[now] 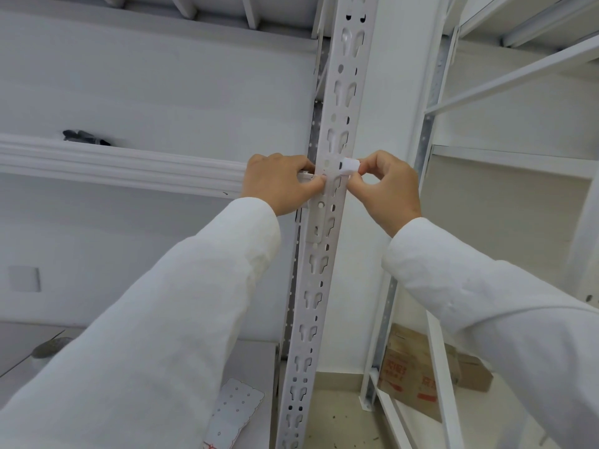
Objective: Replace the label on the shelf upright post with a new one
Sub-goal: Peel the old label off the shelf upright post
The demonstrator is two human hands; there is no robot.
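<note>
A white perforated shelf upright post (pixel 327 241) runs up the middle of the view. A small white label (pixel 349 164) sits at the post's right edge, curling away from the metal. My right hand (pixel 385 189) pinches the label between thumb and fingertips. My left hand (pixel 278 183) is at the post's left edge, fingers closed on a thin white strip (pixel 306 174) that lies against the post. Whether the strip and the label are one piece is hidden by the post and fingers.
A white shelf beam (pixel 123 166) meets the post on the left, with a dark object (pixel 85 137) lying on it. A white sheet with small marks (pixel 235 413) rests on a grey surface below. Cardboard boxes (pixel 418 367) stand on the floor under the right-hand rack (pixel 505 79).
</note>
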